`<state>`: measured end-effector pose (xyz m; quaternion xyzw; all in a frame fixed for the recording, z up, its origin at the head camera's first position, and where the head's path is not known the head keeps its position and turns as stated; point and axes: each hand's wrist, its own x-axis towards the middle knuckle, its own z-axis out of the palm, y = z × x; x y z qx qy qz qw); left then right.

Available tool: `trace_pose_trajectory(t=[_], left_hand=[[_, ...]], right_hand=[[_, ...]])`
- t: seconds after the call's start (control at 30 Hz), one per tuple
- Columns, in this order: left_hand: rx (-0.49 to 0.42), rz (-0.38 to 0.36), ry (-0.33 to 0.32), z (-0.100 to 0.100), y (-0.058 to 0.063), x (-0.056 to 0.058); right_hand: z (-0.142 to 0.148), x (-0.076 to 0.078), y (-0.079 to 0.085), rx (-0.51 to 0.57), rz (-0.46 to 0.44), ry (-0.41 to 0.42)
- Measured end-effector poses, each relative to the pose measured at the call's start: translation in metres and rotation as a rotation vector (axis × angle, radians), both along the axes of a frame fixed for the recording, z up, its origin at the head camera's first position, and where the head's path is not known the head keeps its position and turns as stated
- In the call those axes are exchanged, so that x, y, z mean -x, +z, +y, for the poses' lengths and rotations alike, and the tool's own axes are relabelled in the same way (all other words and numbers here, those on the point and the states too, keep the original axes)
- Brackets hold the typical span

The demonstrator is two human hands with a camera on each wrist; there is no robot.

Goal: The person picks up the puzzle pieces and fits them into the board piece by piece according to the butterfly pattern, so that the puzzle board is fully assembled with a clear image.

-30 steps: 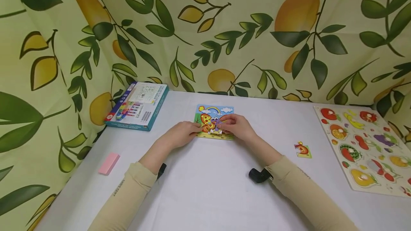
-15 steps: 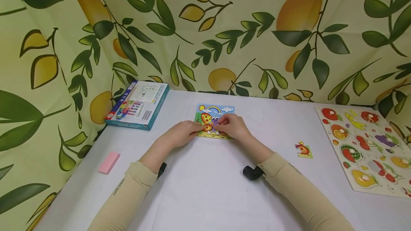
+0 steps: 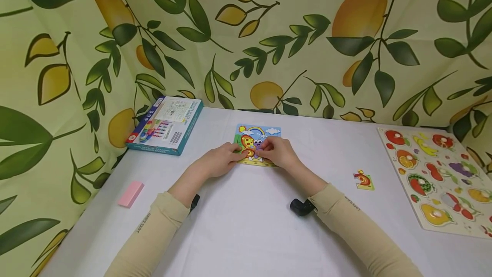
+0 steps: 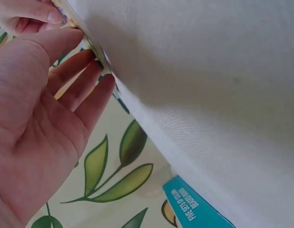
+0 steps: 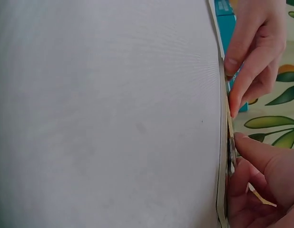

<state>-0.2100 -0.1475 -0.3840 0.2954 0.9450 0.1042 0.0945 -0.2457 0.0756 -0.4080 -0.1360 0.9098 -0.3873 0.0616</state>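
Observation:
A small jigsaw puzzle [image 3: 272,131] with a rainbow and a butterfly lies flat on the white table. My left hand [image 3: 217,160] is at its left edge, the thumb reaching over the picture. In the left wrist view the fingers of the left hand [image 4: 47,104] are fairly straight, their tips against the board's edge. My right hand [image 3: 282,152] covers the lower right of the picture. Low over the board, the thumb and fingers of the right hand [image 5: 261,183] pinch a thin puzzle piece [image 5: 230,124], seen edge-on in the right wrist view. Its printed side is largely hidden.
One loose puzzle piece [image 3: 363,181] lies to the right. Beyond it is a fruit peg board [image 3: 420,163]. A teal-edged box [image 3: 165,125] stands at the back left, with a pink block [image 3: 131,194] nearer. A patterned curtain [image 3: 230,46] hangs behind the table.
My right hand has moved slightly left over the puzzle with the piece, then stayed nearly still. The left thumb has shifted a little on the picture. The loose piece has not moved.

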Motion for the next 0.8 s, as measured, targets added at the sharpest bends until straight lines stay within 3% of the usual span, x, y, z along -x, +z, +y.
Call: trace_pose_trajectory(t=[0.13,0.33,0.8], left_hand=[[0.009,0.012,-0.006,0.000,-0.001,0.001],[0.015,0.016,-0.007,0.001,-0.001,0.001],[0.036,0.009,-0.004,0.002,-0.001,0.002]], right_hand=[[0.001,0.003,-0.002,0.003,-0.011,-0.002],[0.002,0.009,-0.004,0.026,-0.099,-0.058],[0.002,0.015,-0.004,0.004,-0.117,-0.064]])
